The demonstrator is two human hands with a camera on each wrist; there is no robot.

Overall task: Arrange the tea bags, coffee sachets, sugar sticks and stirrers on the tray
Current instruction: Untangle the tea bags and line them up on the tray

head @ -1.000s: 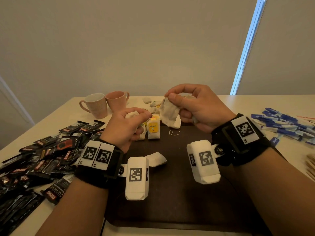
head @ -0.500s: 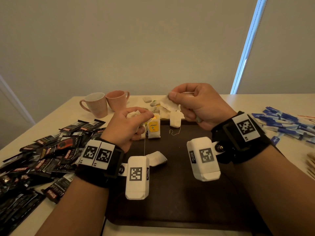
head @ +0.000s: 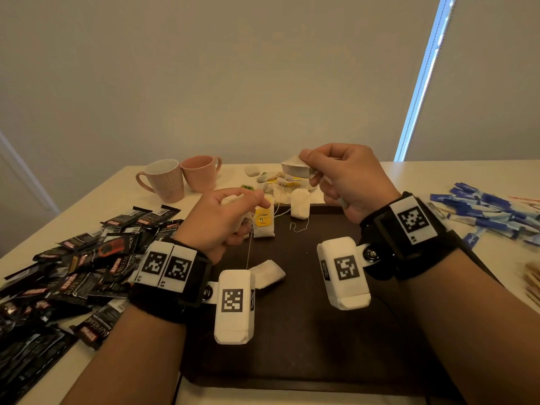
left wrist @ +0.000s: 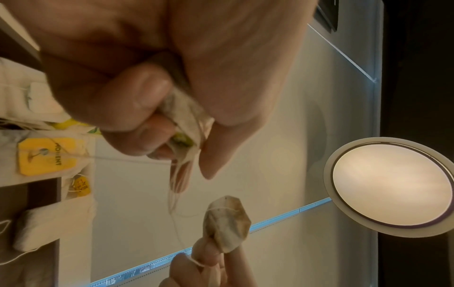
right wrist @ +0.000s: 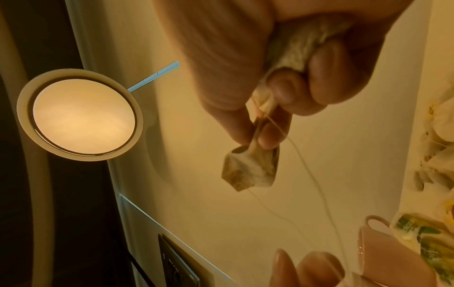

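My left hand grips a white tea bag with a green tag above the dark tray; its string hangs down toward the tray. Higher up, my right hand pinches another tea bag and curls round a second bag in its palm. Thin strings run between the two hands. Three tea bags lie on the tray: one with a yellow tag, a plain white one and one near my left wrist.
A heap of black coffee sachets covers the table to the left. Blue sugar sticks lie right, wooden stirrers at the right edge. More tea bags and two mugs stand behind the tray.
My right hand has lifted its tea bag higher, uncovering the plain white bag at the tray's far edge. The left hand has hardly moved.
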